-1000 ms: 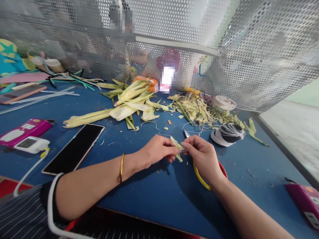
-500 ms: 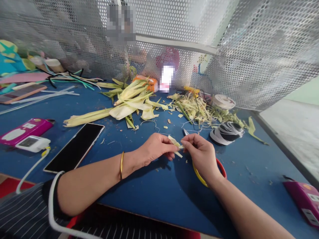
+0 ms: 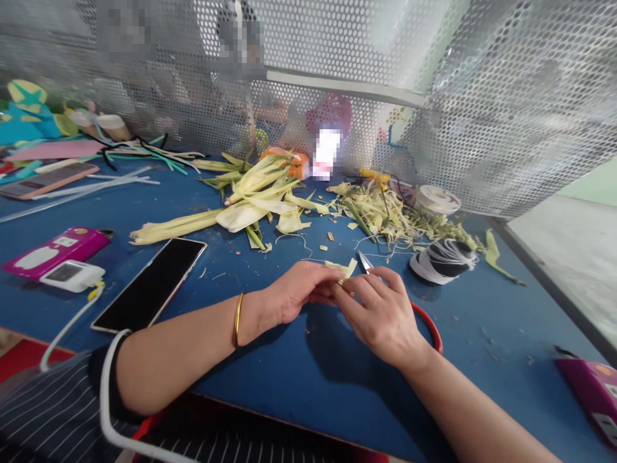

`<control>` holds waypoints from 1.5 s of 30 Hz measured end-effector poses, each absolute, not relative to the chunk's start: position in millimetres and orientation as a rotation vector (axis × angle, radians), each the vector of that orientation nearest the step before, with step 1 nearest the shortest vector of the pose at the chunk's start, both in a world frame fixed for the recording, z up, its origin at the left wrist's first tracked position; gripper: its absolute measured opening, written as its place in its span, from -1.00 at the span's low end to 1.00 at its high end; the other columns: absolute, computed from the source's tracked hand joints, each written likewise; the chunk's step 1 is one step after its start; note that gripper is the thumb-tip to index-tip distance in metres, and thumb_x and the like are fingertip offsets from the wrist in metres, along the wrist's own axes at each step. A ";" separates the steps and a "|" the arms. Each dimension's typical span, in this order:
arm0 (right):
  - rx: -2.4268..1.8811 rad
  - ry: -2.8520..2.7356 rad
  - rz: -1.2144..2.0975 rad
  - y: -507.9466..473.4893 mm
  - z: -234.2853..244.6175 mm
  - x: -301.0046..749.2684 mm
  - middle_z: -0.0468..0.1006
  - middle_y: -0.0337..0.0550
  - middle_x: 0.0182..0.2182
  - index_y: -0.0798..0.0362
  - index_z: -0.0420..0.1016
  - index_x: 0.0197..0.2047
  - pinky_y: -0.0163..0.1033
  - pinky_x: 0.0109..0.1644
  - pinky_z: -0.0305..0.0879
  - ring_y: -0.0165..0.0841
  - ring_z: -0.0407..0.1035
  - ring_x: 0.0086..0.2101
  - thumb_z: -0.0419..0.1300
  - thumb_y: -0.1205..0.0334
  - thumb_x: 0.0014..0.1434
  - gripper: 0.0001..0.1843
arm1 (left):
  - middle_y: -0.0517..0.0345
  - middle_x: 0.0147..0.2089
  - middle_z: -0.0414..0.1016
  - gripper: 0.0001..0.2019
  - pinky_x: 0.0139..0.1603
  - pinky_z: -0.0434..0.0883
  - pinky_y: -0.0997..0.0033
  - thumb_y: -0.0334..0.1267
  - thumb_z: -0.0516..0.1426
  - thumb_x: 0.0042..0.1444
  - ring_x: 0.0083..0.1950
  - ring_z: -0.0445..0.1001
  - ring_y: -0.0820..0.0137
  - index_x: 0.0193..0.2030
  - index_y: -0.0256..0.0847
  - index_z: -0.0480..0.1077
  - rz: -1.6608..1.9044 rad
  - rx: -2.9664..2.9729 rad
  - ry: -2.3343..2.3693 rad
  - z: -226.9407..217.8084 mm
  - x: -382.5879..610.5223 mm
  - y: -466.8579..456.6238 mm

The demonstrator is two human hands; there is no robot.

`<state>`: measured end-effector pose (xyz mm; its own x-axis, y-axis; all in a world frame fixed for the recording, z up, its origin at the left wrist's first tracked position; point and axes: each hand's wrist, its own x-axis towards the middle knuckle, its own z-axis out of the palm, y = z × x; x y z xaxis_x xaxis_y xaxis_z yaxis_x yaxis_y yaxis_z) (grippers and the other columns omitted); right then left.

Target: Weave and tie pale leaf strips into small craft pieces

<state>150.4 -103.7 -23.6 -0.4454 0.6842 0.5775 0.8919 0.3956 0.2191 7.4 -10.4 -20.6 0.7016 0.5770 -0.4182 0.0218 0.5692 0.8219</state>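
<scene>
Between the fingertips of both hands is a small pale strip of corn husk (image 3: 348, 269), its ends poking up above the fingers. My left hand (image 3: 304, 289) pinches it from the left, the thumb side up. From the right, my right hand (image 3: 378, 312) closes its fingers on the same piece, and its grip partly covers the strip. Under and behind the right hand lie scissors (image 3: 364, 261), their blade tip and red handle showing. Beyond the hands, whole corn husks (image 3: 250, 199) lie in a bunch. A spool of white thread (image 3: 441, 262) stands right of the scissors.
A heap of husk scraps (image 3: 380, 209) lies at the back, with a roll of tape (image 3: 436, 199) beside it. At left are a black-screened phone (image 3: 152, 283) and a magenta device (image 3: 58, 252) with a white cable. Perforated sheeting (image 3: 337, 58) closes off the table's far side.
My right hand has moved left and turned over the strip, its fingers now meeting the left hand's. The husk strip is more covered. The view has shifted slightly.
</scene>
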 end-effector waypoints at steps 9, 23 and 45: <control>-1.320 -2.253 -0.733 -107.2 -18.3 150.9 0.59 -0.20 -0.41 0.03 0.50 -0.23 -0.13 -0.03 0.16 -0.35 0.39 -0.37 -0.03 0.48 0.35 -0.69 | 0.10 -0.35 0.53 -0.81 -0.20 0.42 0.45 -0.30 0.36 -0.17 -0.34 0.46 0.49 -0.40 -0.33 0.53 0.319 0.910 0.704 -18.5 7.9 -11.2; -1.282 -2.289 -0.682 -110.8 -20.8 148.0 0.60 -0.16 -0.37 0.03 0.47 -0.24 -0.12 -0.02 0.18 -0.34 0.42 -0.34 -0.03 0.47 0.35 -0.71 | 0.10 -0.39 0.58 -0.81 -0.21 0.44 0.45 -0.39 0.36 -0.09 -0.37 0.48 0.49 -0.28 -0.34 0.57 0.485 0.878 0.838 -13.5 9.0 -12.1; -1.654 -1.445 0.717 -98.8 -33.3 155.3 0.42 -0.29 -0.57 0.02 0.43 -0.41 -0.32 -0.44 0.17 -0.40 0.29 -0.52 0.07 0.03 0.33 -0.65 | 0.12 -0.48 0.55 -0.82 -0.30 0.40 0.46 -0.34 0.30 0.00 -0.40 0.52 0.43 -0.23 -0.34 0.55 0.401 1.137 0.817 -2.6 2.5 -2.2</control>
